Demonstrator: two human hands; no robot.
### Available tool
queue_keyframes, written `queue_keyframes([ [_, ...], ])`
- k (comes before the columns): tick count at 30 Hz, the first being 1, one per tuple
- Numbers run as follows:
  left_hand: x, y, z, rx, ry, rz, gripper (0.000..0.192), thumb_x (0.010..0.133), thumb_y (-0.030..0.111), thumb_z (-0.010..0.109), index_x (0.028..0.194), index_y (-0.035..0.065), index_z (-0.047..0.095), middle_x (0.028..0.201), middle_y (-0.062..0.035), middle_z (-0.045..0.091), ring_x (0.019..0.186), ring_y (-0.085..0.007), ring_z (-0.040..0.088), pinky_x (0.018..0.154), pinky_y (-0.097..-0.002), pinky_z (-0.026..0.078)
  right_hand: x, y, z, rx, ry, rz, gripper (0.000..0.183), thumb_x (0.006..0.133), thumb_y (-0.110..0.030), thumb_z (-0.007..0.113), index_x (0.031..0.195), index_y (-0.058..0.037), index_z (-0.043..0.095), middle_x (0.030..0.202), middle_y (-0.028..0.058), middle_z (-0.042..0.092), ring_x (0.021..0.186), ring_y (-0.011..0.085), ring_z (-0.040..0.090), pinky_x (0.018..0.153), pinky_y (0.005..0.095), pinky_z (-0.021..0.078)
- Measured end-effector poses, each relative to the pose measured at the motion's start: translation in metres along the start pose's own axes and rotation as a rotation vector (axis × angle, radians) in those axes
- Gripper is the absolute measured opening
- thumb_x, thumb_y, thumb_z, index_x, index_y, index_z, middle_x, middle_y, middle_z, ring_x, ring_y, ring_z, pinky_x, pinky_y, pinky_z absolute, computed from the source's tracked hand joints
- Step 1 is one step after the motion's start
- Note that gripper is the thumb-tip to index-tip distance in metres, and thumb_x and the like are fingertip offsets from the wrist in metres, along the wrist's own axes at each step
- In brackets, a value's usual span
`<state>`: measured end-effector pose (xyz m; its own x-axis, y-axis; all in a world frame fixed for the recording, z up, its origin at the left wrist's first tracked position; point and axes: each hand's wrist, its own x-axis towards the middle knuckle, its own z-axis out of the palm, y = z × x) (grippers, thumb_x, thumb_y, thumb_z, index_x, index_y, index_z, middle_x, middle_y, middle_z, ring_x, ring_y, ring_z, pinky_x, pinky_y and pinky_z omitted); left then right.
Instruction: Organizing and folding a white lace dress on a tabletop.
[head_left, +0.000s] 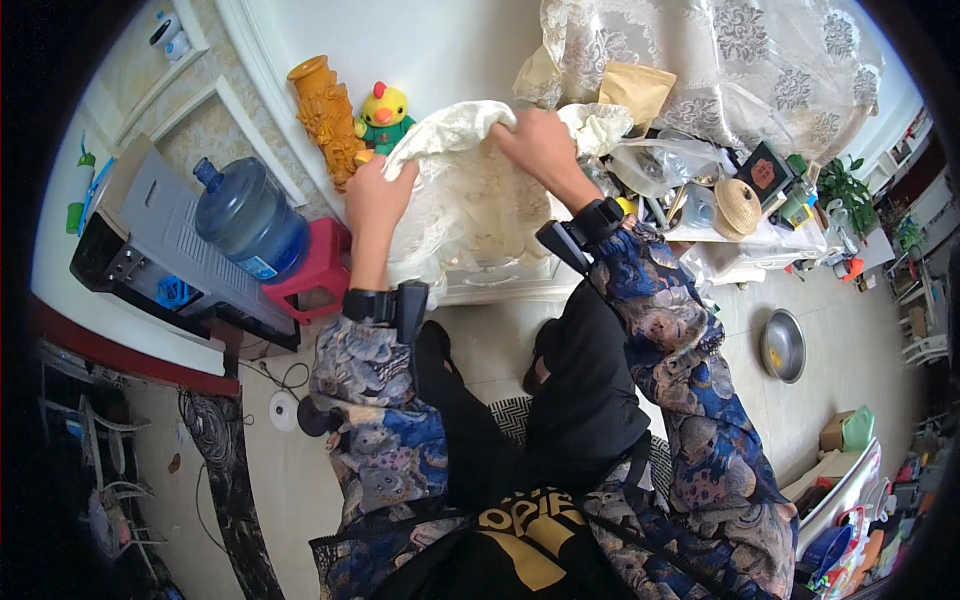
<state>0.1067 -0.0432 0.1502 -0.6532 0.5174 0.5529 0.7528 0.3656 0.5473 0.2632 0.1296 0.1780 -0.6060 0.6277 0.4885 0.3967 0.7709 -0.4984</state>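
Observation:
A cream lace cloth (480, 187) hangs in folds from both hands over the front of a white cabinet (499, 281). My left hand (377, 210) grips its left end near the plush chick. The upper edge is pinched in my right hand (538, 154), which sits higher and further right. Between the hands the cloth's edge arches upward. To the right of my right hand, more bunched cream fabric (596, 124) lies by the clutter; whether it is the same cloth I cannot tell.
A carved wooden vase (322, 112) and a plush chick (385, 116) stand behind my left hand. At left, a blue water bottle (251, 217) rests on a red stool (319, 277). Patterned fabric (705, 67) drapes at the back. A wicker basket (736, 208) stands right; a metal basin (783, 345) lies on the floor.

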Motion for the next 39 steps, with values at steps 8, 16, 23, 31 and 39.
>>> queue_keyframes([
  [8,-0.009,0.049,0.029,-0.467,-0.150,0.025,0.060,0.080,0.041,0.069,0.110,-0.0074,0.053,0.103,-0.0309,0.061,0.099,-0.0424,0.060,0.083,-0.0425,0.048,0.001,-0.023,0.020,0.702,-0.288,0.223,0.055,0.081,-0.048,0.059,0.087,0.0067,0.068,0.083,0.0167,0.068,0.078,0.0251,0.065,0.073,0.0353,0.0506],
  [16,-0.006,0.035,0.027,-0.353,-0.226,0.133,0.060,0.071,0.019,0.073,0.118,-0.0067,0.045,0.114,-0.0283,0.056,0.108,-0.0403,0.056,0.090,-0.0423,0.045,-0.001,-0.018,0.024,1.130,-0.389,0.211,0.068,0.095,-0.058,0.039,0.095,0.0054,0.065,0.085,0.0127,0.063,0.078,0.0173,0.056,0.071,0.0292,0.0451],
  [23,-0.007,0.022,0.026,-0.365,-0.176,0.126,0.048,0.077,0.015,0.065,0.120,-0.0008,0.048,0.107,-0.0197,0.063,0.100,-0.0300,0.062,0.085,-0.0366,0.047,-0.007,-0.016,0.029,1.207,-0.403,0.133,0.060,0.096,-0.050,0.040,0.093,0.0046,0.064,0.084,0.0104,0.064,0.077,0.0170,0.057,0.074,0.0298,0.0462],
  [31,-0.006,0.031,0.025,-0.492,-0.233,0.078,0.047,0.077,0.010,0.065,0.120,-0.0002,0.050,0.106,-0.0137,0.064,0.098,-0.0201,0.061,0.085,-0.0324,0.047,-0.009,-0.002,0.036,1.367,-0.410,0.125,0.039,0.095,-0.028,0.042,0.098,0.0030,0.064,0.091,0.0084,0.065,0.080,0.0158,0.059,0.078,0.0304,0.0483],
  [39,-0.005,0.030,0.023,-0.526,-0.304,0.036,0.048,0.078,0.009,0.063,0.123,-0.0008,0.050,0.108,-0.0113,0.063,0.099,-0.0175,0.060,0.085,-0.0311,0.047,-0.010,0.001,0.036,1.150,-0.400,-0.029,0.022,0.091,-0.018,0.048,0.091,-0.0008,0.063,0.083,0.0026,0.060,0.078,0.0118,0.056,0.075,0.0266,0.0469],
])
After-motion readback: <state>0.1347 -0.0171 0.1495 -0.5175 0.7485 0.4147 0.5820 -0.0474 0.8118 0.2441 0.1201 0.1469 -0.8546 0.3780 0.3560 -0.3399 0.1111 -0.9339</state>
